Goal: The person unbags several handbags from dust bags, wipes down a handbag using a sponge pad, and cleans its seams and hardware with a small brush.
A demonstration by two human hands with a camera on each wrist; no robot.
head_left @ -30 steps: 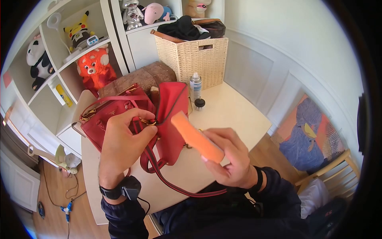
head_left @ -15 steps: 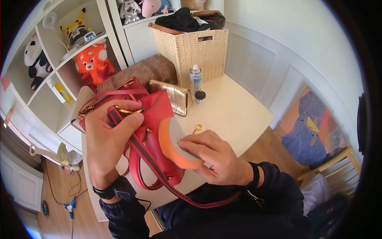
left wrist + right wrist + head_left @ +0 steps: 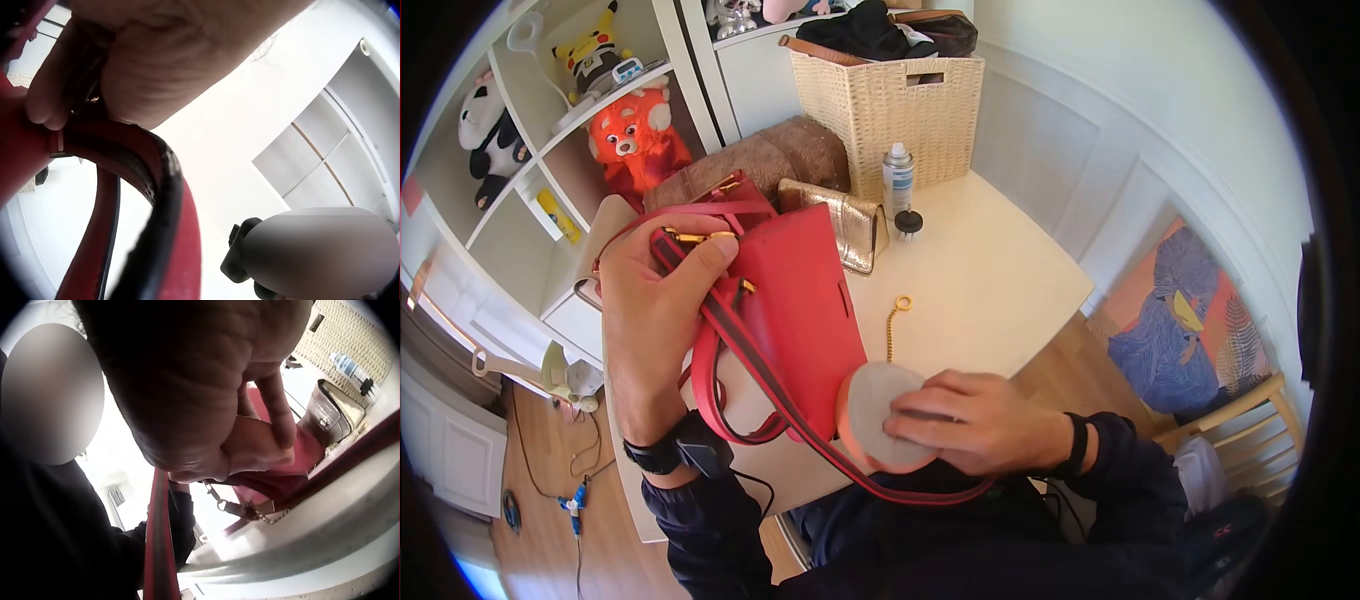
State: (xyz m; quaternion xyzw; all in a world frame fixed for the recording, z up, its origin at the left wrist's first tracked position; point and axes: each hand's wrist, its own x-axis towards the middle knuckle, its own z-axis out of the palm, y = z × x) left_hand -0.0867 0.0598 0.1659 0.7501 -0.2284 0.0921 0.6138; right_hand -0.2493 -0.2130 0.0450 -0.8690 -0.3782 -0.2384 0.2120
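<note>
A red handbag (image 3: 795, 280) is tilted on the table in the head view, its smooth panel facing right. My left hand (image 3: 662, 310) grips it at the top, thumb and fingers pinching the strap (image 3: 735, 335) by its gold clasp (image 3: 695, 238). In the left wrist view, the dark-edged red handle (image 3: 169, 169) curves below that hand. My right hand (image 3: 990, 420) holds a round sponge (image 3: 875, 410), grey on the back with an orange layer, fingers over the grey face. The sponge's orange edge is at the lower right edge of the bag's panel.
Behind the bag stand a gold wallet (image 3: 840, 225), a brown bag (image 3: 760, 165), a spray can (image 3: 898, 178), its black cap (image 3: 908, 224) and a wicker basket (image 3: 890, 120). A gold chain (image 3: 891, 325) lies near the sponge. Shelves with plush toys rise at left.
My right hand has brought the sponge down along the bag's panel, turning its grey back upward. My left hand has shifted left with the bag's top, and the panel has turned more into view.
</note>
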